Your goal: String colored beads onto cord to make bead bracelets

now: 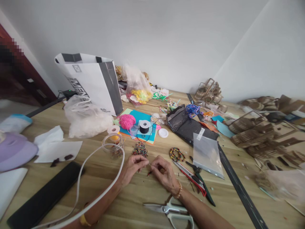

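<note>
Above the front middle of the table, my left hand [136, 165] and my right hand [164, 171] face each other with fingertips pinched. A very thin cord seems to run between them, and a few small dark red beads [149, 174] hang by my right fingers. Just beyond my left hand lies a pile of multicoloured beads [140, 149]. A coiled beaded bracelet [176, 154] rests to the right of the pile. Behind the pile stands a spool of black cord [144, 127] on coloured sheets, its loose strand looping toward the beads.
Scissors [166, 208] lie under my right forearm, with a red utility knife [190, 178] and dark-handled pliers [200, 178] to the right. A white cable [79, 178] arches over my left forearm, near a clear jar [114, 146]. Wicker baskets [252, 127] crowd the right side.
</note>
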`<state>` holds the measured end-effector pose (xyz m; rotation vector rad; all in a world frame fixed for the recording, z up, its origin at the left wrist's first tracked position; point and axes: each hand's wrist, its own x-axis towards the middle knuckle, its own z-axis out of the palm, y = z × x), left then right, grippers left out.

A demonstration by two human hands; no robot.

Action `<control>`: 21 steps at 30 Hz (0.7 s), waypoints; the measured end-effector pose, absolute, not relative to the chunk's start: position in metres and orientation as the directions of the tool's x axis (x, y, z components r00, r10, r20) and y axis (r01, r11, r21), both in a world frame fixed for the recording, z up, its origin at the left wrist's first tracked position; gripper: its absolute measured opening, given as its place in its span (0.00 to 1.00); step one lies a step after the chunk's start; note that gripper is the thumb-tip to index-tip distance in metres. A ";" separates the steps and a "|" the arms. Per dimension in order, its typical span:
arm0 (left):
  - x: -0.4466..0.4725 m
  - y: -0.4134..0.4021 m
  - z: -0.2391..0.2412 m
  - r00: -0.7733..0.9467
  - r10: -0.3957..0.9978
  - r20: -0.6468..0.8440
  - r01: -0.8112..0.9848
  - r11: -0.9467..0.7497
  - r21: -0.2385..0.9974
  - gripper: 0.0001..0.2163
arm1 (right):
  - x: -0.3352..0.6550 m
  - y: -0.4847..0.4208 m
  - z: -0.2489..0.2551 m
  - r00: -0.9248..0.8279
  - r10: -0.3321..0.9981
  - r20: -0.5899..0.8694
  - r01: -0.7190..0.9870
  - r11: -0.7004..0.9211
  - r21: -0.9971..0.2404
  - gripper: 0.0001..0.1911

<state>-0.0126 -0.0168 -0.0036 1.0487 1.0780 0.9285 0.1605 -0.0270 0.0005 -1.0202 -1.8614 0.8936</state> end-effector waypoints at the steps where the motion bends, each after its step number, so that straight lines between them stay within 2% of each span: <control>1: -0.013 -0.017 -0.004 0.225 0.948 -0.225 -0.078 0.248 0.966 0.10 | 0.161 -0.027 0.000 -0.341 0.886 0.313 0.309 0.421 -0.853 0.10; 21: -0.013 -0.017 -0.005 0.226 0.950 -0.217 -0.038 0.232 0.972 0.10 | 0.161 -0.027 -0.002 -0.335 0.893 0.301 0.314 0.407 -0.858 0.10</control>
